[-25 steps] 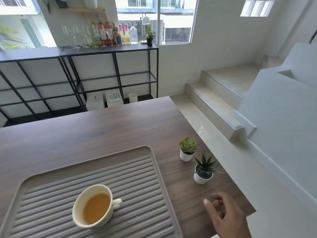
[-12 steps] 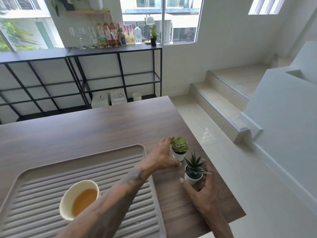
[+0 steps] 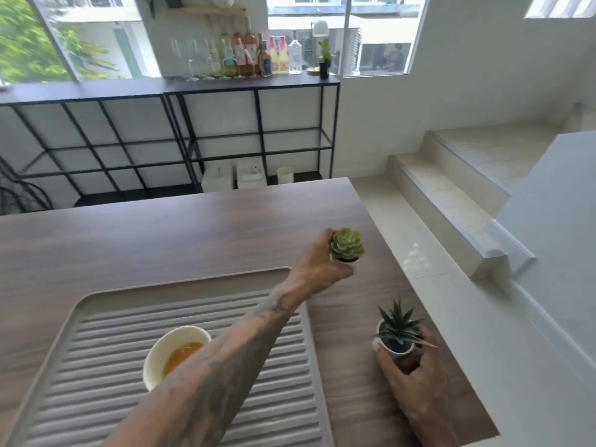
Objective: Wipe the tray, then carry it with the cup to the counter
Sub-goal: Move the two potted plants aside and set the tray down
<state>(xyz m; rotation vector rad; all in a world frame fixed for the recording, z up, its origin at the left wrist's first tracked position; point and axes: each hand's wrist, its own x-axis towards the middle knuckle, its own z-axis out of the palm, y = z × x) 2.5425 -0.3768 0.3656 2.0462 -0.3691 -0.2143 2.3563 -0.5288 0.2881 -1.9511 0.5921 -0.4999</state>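
In the lower left of the frame a wide grey plastic tray with raised ribs and a rounded rim (image 3: 180,293) lies flat on the dark wood-grain table (image 3: 161,227). On the ribs, low and left of centre, stands a cream ceramic cup holding amber liquid (image 3: 175,353); a tattooed forearm crosses over its right side, so its handle is hidden.

Neither hand is on the tray. The left hand (image 3: 317,269), right of centre in the frame, is curled around a small white pot with a round pale-green rosette succulent (image 3: 346,245) and appears to hold it above the table. The right hand (image 3: 408,372), at lower right, is wrapped around a second small white pot with a dark spiky succulent (image 3: 398,329), close to the table's right edge; whether that pot is lifted or resting I cannot tell.

No cloth shows anywhere in view, so wiping looks not yet begun.

As for handling, the tray looks stiff and light, though broad, so it probably wants both hands on opposite rims, left and right, to keep it level. The ribs give the cup little flat footing, and it is well filled, so any tilt or jolt could make it slide or slop. The cup seems breakable and top-heavy with liquid; keeping it near the tray's middle would likely steady the carry. During wiping, it will probably need lifting by its body or handle.
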